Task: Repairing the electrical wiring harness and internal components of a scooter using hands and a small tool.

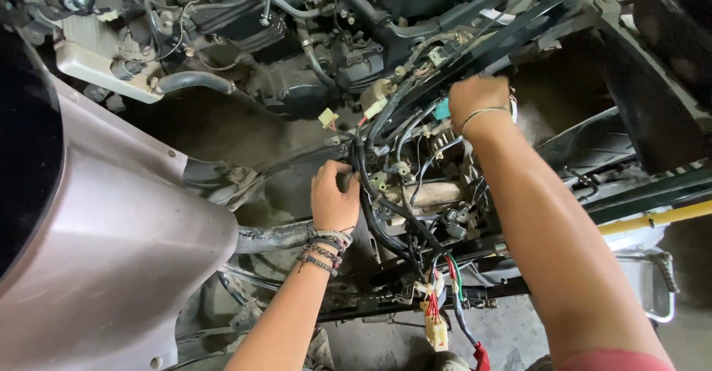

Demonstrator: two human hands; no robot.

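Gripping the black cable bundle (371,193) beside the frame, the left hand (334,197) should hold steady – right hand (478,100), higher up, pinches a blue connector (443,109) – ease gently

Right hand's (478,98) fingers hidden among black cables (386,208) (grasp unclear).

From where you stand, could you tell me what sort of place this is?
Probably a motorcycle repair workshop: a stripped engine, a loose wiring harness that both hands work in, and a grey body panel over a dusty concrete floor.
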